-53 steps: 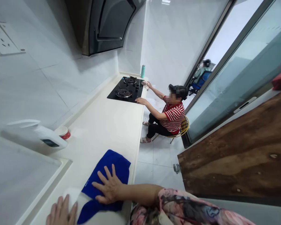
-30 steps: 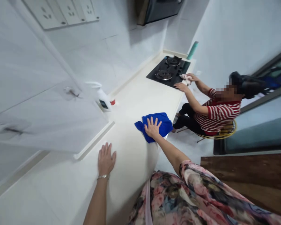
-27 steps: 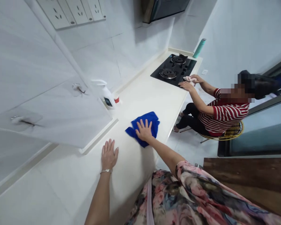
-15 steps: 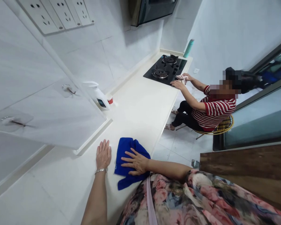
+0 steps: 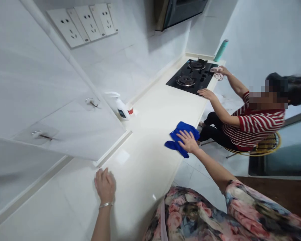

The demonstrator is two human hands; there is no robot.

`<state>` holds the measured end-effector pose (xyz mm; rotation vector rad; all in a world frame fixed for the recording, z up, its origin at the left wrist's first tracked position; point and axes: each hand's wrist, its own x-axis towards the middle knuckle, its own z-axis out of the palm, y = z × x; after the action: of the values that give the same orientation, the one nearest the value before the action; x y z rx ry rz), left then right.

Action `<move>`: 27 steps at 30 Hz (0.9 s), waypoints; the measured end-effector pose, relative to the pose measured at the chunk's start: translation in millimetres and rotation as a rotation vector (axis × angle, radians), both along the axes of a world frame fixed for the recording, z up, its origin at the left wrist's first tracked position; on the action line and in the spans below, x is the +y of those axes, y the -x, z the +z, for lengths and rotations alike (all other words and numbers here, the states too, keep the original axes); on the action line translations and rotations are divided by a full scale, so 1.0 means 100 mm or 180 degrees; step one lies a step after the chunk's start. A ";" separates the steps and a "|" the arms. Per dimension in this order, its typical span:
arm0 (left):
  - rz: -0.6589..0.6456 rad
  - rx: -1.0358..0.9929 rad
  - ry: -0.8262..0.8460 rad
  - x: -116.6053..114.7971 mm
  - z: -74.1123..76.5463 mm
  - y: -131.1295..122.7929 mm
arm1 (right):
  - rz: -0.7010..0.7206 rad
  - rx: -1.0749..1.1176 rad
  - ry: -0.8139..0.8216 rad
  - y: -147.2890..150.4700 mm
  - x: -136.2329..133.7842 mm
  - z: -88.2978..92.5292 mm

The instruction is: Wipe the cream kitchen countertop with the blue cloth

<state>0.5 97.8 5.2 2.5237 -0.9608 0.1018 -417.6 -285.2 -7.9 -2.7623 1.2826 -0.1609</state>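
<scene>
The right hand (image 5: 188,142) lies flat and open, fingers spread, pressed on top of a blue cloth (image 5: 181,134) at the outer edge of the white bench (image 5: 150,134). The cloth is crumpled, and it shows around the hand from about 9 o'clock through 12 o'clock, with a small corner sticking out at 6 o'clock; the arm runs back from the hand toward 4 o'clock, to a flowered sleeve (image 5: 253,204).

The left hand (image 5: 105,184) rests palm down on the bare bench, fingers loosely curled at the tips, holding nothing, with a thin bracelet (image 5: 105,205) on the wrist. The cloth sits well apart from this hand, out toward its 2 o'clock.

From the left hand, a white spray bottle (image 5: 121,107) stands upright at about 12 o'clock against the tiled wall, with a small red-and-white tub (image 5: 130,110) just beside it at the bottle's 3 o'clock. A row of wall sockets (image 5: 89,20) sits above that.

Farther along the bench, at the cloth's 12 o'clock, is a black gas hob (image 5: 193,76) with two burners, and a teal bottle (image 5: 221,50) stands at the hob's 1 o'clock. Another person in a red-striped shirt (image 5: 258,124) sits on a yellow chair (image 5: 266,147), one hand (image 5: 205,93) flat at the hob's near edge, the other holding a pale rag (image 5: 218,71) at its far corner.
</scene>
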 end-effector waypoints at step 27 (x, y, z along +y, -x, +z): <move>0.0739 0.0079 -0.0558 0.14 -0.05 0.24 | 0.1114 -0.0202 -0.0503 -2.92 -0.24 0.25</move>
<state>-23.7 112.2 0.4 2.7840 -0.6902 0.0577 -125.6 -309.5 16.8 -2.7628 0.7447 -0.1135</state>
